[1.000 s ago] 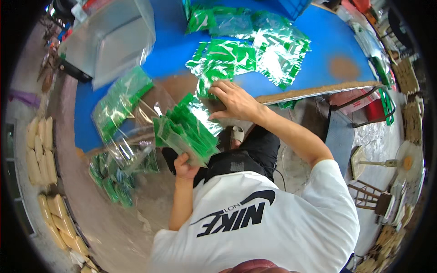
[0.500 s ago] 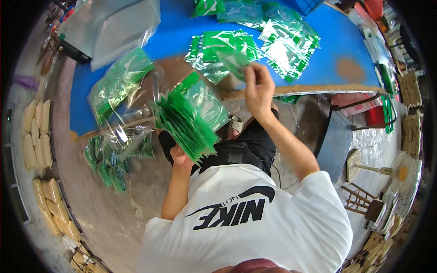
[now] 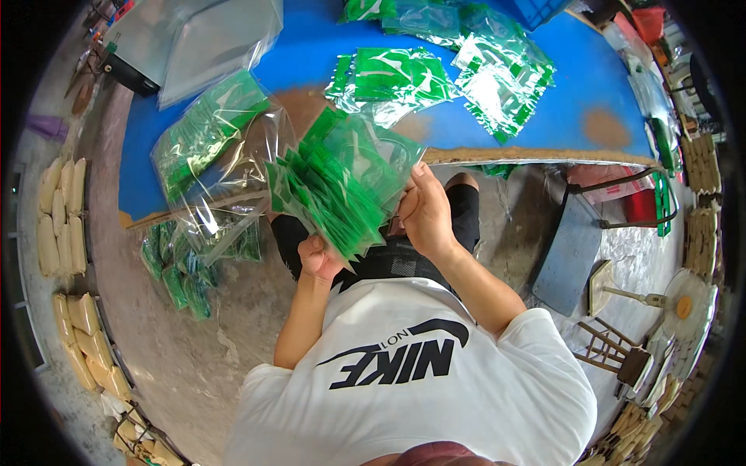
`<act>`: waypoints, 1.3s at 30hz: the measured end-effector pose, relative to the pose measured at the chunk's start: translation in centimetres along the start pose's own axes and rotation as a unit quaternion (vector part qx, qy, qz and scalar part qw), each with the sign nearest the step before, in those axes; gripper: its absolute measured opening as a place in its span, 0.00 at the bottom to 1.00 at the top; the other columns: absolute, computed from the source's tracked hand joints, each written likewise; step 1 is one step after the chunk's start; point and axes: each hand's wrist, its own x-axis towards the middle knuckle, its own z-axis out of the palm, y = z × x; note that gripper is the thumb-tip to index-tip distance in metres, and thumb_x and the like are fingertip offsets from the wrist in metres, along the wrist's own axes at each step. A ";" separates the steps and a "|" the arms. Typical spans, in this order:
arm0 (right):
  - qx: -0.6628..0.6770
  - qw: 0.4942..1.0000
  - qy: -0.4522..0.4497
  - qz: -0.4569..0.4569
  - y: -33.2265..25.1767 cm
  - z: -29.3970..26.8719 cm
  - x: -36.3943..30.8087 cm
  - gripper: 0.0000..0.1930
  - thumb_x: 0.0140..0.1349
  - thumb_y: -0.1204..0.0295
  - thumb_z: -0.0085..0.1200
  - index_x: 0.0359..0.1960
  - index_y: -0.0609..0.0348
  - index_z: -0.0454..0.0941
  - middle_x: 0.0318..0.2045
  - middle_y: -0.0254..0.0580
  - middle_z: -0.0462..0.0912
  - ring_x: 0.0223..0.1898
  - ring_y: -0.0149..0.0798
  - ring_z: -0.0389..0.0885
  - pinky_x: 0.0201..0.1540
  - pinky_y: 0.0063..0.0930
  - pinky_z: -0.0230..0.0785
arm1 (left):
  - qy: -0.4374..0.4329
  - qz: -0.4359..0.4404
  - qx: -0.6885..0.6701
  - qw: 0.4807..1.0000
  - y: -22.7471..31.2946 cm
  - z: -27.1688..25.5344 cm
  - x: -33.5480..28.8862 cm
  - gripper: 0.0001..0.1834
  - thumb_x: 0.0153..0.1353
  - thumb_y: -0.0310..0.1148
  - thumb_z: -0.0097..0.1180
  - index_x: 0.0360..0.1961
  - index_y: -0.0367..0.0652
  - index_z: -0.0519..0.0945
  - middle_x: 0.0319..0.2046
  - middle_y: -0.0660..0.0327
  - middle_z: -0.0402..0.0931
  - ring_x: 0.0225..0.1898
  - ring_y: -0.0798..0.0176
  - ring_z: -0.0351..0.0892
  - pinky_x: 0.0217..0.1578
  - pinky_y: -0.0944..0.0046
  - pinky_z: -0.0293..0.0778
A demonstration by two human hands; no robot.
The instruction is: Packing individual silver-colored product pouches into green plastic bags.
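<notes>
A fanned stack of green packets (image 3: 330,194) is held in front of the surface's (image 3: 443,128) near edge, its lower end clamped in the left hand (image 3: 322,260). By the right hand (image 3: 429,211), closed at the fingertips, the right edge of a clear and green packet (image 3: 392,159) on the stack is pinched. Toward the near left corner, more green packets are carried in a clear bag (image 3: 210,136). Farther in, two shiny piles, a left one (image 3: 400,74) and a right one (image 3: 505,81), are spread; beyond, a blue crate (image 3: 538,9) is seen by the right edge.

Glare whitens green packets (image 3: 501,87); outer edges bow.
</notes>
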 end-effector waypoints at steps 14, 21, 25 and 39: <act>-0.420 0.905 -0.056 0.035 -0.3 0.8 -1.4 0.12 0.71 0.69 0.55 0.50 0.63 0.76 0.38 0.35 0.82 0.32 0.21 0.75 0.29 0.16 0.67 | 0.062 0.019 0.046 0.997 0.3 0.4 -0.4 0.34 0.51 0.31 0.70 0.62 0.39 0.74 0.59 0.54 0.77 0.62 0.52 0.74 0.68 0.48 0.64; -0.475 0.864 -0.119 -0.119 -1.8 -1.6 1.5 0.18 0.74 0.62 0.47 0.42 0.68 0.80 0.39 0.49 0.82 0.40 0.47 0.79 0.46 0.37 0.71 | 0.024 0.005 0.053 0.998 1.7 -1.7 -1.1 0.31 0.53 0.32 0.67 0.60 0.37 0.76 0.59 0.52 0.77 0.61 0.49 0.75 0.66 0.48 0.67; -0.672 0.603 -0.088 -0.422 -3.1 -0.6 8.9 0.18 0.69 0.61 0.53 0.54 0.58 0.77 0.55 0.56 0.76 0.58 0.59 0.73 0.59 0.46 0.67 | -0.109 0.057 0.117 0.985 1.5 -2.3 -1.3 0.39 0.60 0.51 0.61 0.70 0.47 0.67 0.68 0.55 0.67 0.68 0.49 0.66 0.69 0.45 0.60; -0.407 0.871 -0.245 -0.125 -9.2 2.3 11.6 0.54 0.57 0.47 0.66 0.76 0.63 0.48 0.69 0.56 0.66 0.70 0.50 0.63 0.72 0.43 0.54 | 0.070 0.144 0.534 0.830 5.8 10.1 10.0 0.36 0.49 0.25 0.69 0.61 0.40 0.71 0.58 0.54 0.72 0.58 0.54 0.75 0.59 0.55 0.72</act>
